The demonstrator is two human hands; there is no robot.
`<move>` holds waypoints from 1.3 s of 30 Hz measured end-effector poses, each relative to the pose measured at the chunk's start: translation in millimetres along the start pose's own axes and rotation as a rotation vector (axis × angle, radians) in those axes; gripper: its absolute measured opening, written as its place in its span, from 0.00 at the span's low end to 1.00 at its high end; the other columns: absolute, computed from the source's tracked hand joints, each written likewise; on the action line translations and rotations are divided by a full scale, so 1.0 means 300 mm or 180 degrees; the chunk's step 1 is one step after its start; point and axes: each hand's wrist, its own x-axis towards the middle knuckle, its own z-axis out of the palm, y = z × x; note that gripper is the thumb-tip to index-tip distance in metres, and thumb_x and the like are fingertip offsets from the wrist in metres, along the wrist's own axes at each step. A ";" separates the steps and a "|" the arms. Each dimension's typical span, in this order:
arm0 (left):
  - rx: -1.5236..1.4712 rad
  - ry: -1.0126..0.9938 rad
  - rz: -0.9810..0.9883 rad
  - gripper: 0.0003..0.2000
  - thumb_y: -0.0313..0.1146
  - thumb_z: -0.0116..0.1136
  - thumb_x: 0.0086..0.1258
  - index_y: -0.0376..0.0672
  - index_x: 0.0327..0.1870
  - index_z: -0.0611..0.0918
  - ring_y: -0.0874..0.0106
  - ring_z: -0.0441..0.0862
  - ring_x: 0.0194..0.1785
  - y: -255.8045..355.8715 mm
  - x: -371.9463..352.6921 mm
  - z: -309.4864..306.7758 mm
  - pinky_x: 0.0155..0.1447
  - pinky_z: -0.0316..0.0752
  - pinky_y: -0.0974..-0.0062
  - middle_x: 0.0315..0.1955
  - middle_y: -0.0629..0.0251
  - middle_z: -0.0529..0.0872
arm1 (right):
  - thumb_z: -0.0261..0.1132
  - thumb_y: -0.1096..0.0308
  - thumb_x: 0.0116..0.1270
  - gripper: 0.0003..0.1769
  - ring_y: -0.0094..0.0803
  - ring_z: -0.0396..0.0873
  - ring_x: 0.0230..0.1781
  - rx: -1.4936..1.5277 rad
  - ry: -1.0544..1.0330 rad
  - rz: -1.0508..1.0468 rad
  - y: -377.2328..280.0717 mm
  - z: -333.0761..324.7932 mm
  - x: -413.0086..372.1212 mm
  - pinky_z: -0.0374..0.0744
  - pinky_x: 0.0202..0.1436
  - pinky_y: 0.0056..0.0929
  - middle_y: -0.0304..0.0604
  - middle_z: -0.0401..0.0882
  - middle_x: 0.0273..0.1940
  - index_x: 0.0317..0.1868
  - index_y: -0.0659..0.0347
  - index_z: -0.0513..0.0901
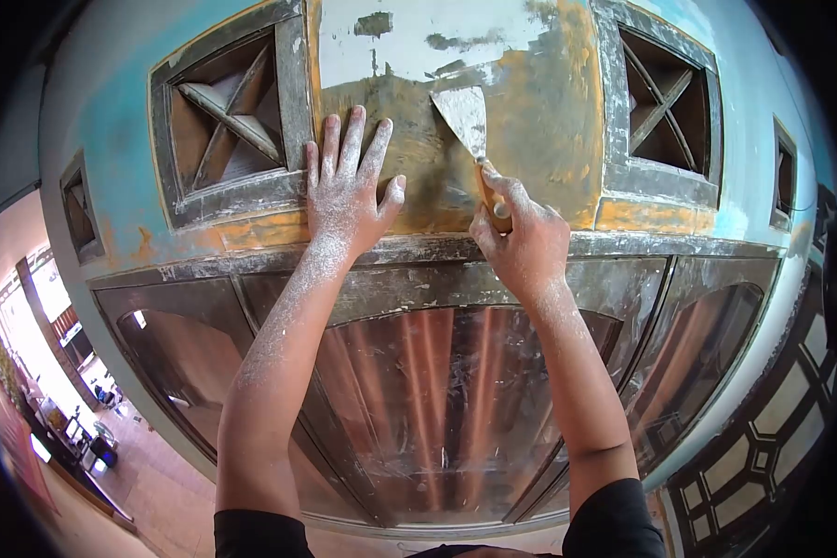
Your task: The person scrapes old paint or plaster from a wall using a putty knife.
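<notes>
My left hand [349, 191] lies flat with fingers spread on the wall [539, 121], near the frame of the left vent opening. White dust covers its fingers, wrist and forearm. The wooden handle of a scraper [462, 116] is wrapped in my right hand [527, 228], and the wide metal blade points up and to the left against the wall. Around the blade the surface is brownish with orange streaks, and a patch of white paint [395, 42] with ragged edges lies above it.
Vent openings with crossed bars [228, 116] [665, 107] flank the bare patch. Below runs a wooden ledge [409, 249] over glazed panels [437, 409] with pinkish curtains behind. A dark patterned door [763, 456] stands at lower right; a tiled floor [158, 474] shows at lower left.
</notes>
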 end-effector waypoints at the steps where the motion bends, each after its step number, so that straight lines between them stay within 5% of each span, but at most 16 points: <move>1: -0.0012 -0.0020 -0.0003 0.37 0.47 0.57 0.73 0.55 0.83 0.60 0.50 0.44 0.86 -0.002 0.002 -0.002 0.84 0.41 0.39 0.84 0.56 0.51 | 0.71 0.59 0.67 0.24 0.42 0.88 0.33 -0.0002 0.0021 -0.0016 0.004 0.001 0.012 0.81 0.39 0.44 0.42 0.88 0.33 0.63 0.49 0.78; 14: 0.0044 -0.0106 -0.0115 0.39 0.48 0.58 0.71 0.56 0.83 0.60 0.50 0.45 0.86 -0.004 -0.098 0.009 0.83 0.42 0.36 0.84 0.58 0.51 | 0.73 0.64 0.63 0.26 0.44 0.86 0.28 0.0340 0.0157 0.0255 0.074 0.048 -0.285 0.81 0.35 0.41 0.43 0.86 0.28 0.62 0.50 0.79; 22: -0.0044 -0.0082 -0.0102 0.38 0.46 0.59 0.71 0.55 0.83 0.62 0.50 0.46 0.86 -0.006 -0.104 -0.001 0.83 0.44 0.37 0.84 0.59 0.52 | 0.70 0.58 0.69 0.26 0.49 0.88 0.32 0.0038 -0.0189 0.0701 0.006 0.013 -0.009 0.83 0.37 0.47 0.48 0.87 0.31 0.65 0.48 0.73; 28: -0.0118 -0.0101 -0.0175 0.35 0.44 0.55 0.74 0.55 0.83 0.62 0.48 0.43 0.86 0.020 -0.144 -0.002 0.81 0.37 0.31 0.85 0.57 0.50 | 0.63 0.58 0.76 0.32 0.58 0.87 0.35 0.0993 -0.0398 0.0978 -0.072 0.054 -0.186 0.83 0.40 0.53 0.55 0.87 0.35 0.74 0.50 0.61; 31: -0.0653 -0.0543 -0.0345 0.30 0.47 0.46 0.80 0.54 0.82 0.62 0.44 0.34 0.86 0.093 -0.209 -0.029 0.78 0.27 0.26 0.85 0.51 0.43 | 0.60 0.61 0.78 0.33 0.60 0.86 0.34 0.1708 -0.0556 0.1092 -0.096 0.073 -0.245 0.82 0.40 0.54 0.58 0.86 0.35 0.76 0.56 0.57; 33: -0.1091 -0.0744 -0.0227 0.28 0.51 0.39 0.83 0.54 0.80 0.67 0.46 0.35 0.87 0.149 -0.246 -0.042 0.78 0.24 0.27 0.85 0.56 0.46 | 0.57 0.64 0.79 0.30 0.60 0.85 0.34 0.2199 -0.0559 0.1056 -0.113 0.098 -0.259 0.80 0.40 0.53 0.56 0.86 0.35 0.76 0.58 0.59; 35: -0.1906 -0.0740 -0.0191 0.25 0.49 0.37 0.84 0.53 0.76 0.73 0.49 0.40 0.87 0.216 -0.263 -0.074 0.79 0.23 0.30 0.83 0.57 0.56 | 0.54 0.64 0.80 0.27 0.63 0.85 0.45 0.2584 -0.0407 0.0824 -0.131 0.136 -0.274 0.81 0.48 0.52 0.63 0.85 0.45 0.75 0.60 0.60; 38: -0.2648 -0.0368 -0.0562 0.19 0.43 0.44 0.85 0.41 0.66 0.77 0.53 0.75 0.70 0.263 -0.281 -0.070 0.75 0.61 0.48 0.62 0.51 0.81 | 0.52 0.64 0.81 0.28 0.67 0.82 0.57 0.3097 -0.0313 0.0728 -0.132 0.200 -0.305 0.79 0.58 0.53 0.68 0.81 0.57 0.76 0.62 0.59; 39: -0.2641 -0.0377 -0.0566 0.19 0.43 0.44 0.85 0.41 0.66 0.77 0.53 0.75 0.70 0.273 -0.276 -0.091 0.75 0.61 0.48 0.62 0.51 0.81 | 0.52 0.63 0.81 0.30 0.68 0.81 0.57 0.2885 -0.0214 0.0432 -0.140 0.199 -0.297 0.79 0.59 0.54 0.68 0.81 0.57 0.77 0.62 0.57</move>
